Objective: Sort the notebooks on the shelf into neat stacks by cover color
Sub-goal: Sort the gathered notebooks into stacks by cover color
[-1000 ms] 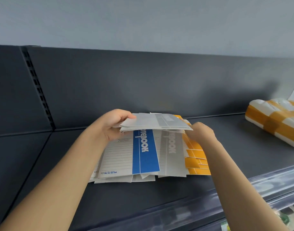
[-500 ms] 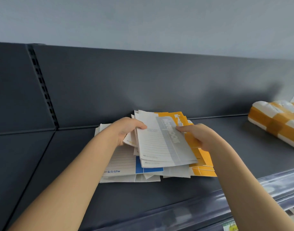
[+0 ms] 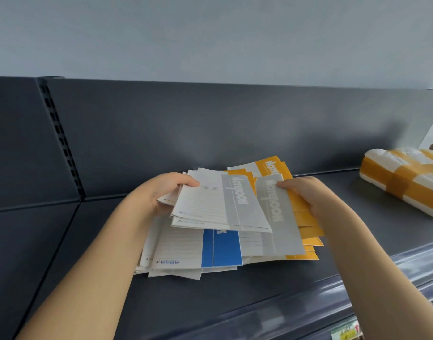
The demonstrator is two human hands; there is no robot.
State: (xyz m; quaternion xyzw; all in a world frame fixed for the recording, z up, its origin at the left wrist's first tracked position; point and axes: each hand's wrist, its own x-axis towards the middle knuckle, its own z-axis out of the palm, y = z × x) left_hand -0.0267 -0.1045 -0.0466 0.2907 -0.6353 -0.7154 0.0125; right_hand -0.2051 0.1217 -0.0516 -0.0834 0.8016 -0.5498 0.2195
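1. Dark grey shelf (image 3: 210,298), clear price rail (image 3: 296,307) along its near edge; the notebooks sit mid-shelf in one mixed pile with the colours overlapping, so the sort looks barely begun.
2. Nearest in the pile, below both sets of fingertips: blue notebook (image 3: 221,249), flat and half covered by grey ones; white covers under it splay out askew.
3. Left hand (image 3: 159,195): grasping the grey bunch (image 3: 210,204); thumb on top at its left edge, fingers curled underneath; bunch raised and tilted off the pile; at least two covers in it.
4. Right hand (image 3: 306,192): fingers curled, pinching the far corner of the loose grey notebook (image 3: 276,229); that one lies flat on the pile just right of the bunch and runs back toward the person from the fingertips; forearm comes in from the right, palm over orange covers.
5. Step in hand, my read: gathering the greys. To do it well, lift by the pinched corner and clear the orange ones under the palm without dragging them; tuck it under the left thumb; square spines and edges before setting down; keep the left grip firm, since thin covers probably slip.
6. Beyond the fingertips: orange notebooks (image 3: 262,171) fanned toward the back panel (image 3: 210,123); taped bundle (image 3: 402,175) far right, well apart from the right fingers; plain wall (image 3: 210,33) above.
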